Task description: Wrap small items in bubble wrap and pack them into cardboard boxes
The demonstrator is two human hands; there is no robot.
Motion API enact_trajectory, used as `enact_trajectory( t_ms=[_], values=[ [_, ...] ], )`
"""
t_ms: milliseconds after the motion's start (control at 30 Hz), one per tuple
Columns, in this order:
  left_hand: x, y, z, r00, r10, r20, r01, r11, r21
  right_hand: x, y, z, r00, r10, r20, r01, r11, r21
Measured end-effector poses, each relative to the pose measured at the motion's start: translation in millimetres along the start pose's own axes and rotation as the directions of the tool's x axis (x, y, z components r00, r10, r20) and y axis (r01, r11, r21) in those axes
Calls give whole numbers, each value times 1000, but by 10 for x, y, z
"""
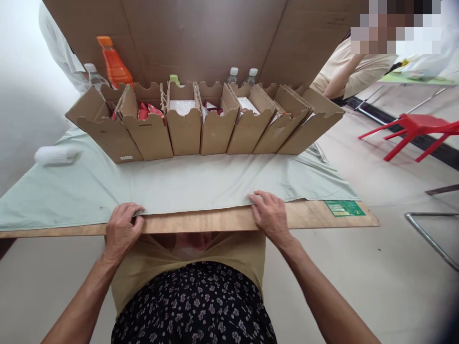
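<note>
A pale green cloth [201, 184] covers a wooden board [222, 220] serving as a table. My left hand [122, 230] pinches the cloth's near edge at the board's front. My right hand [269, 214] rests on the cloth's near edge further right, fingers curled over it. Both hands sit at the board's front rim, about shoulder width apart.
A row of several open cardboard bins [201, 125] with red and white packets stands at the back. Behind them are an orange bottle [114, 64] and clear bottles [233, 75]. A white roll [53, 155] lies left. Another person [353, 67] and a red stool [412, 129] are right.
</note>
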State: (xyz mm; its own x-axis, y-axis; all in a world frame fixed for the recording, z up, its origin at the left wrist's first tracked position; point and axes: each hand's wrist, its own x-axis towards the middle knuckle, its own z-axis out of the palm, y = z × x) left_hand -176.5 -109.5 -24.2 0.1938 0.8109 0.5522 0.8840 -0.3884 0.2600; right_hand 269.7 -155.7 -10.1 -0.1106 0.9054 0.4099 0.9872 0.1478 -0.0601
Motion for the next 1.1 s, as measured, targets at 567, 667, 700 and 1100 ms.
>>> enact_trajectory(
  t_ms=[567,667,700,1100],
  values=[
    [22,-435,-95,977,199,-79,-177,958,224,-269,1315,-85,991,113,-76,-131,948,-290],
    [12,-470,-94,974,207,-87,-181,954,240,-458,1419,-253,991,102,-86,-124,941,-316],
    [9,-480,-93,974,210,-86,-183,952,245,-482,1449,-296,994,86,-73,-106,939,-329],
    [32,-499,-90,975,211,-71,-185,947,264,-66,1571,-27,994,103,-38,-110,939,-325]
  ],
)
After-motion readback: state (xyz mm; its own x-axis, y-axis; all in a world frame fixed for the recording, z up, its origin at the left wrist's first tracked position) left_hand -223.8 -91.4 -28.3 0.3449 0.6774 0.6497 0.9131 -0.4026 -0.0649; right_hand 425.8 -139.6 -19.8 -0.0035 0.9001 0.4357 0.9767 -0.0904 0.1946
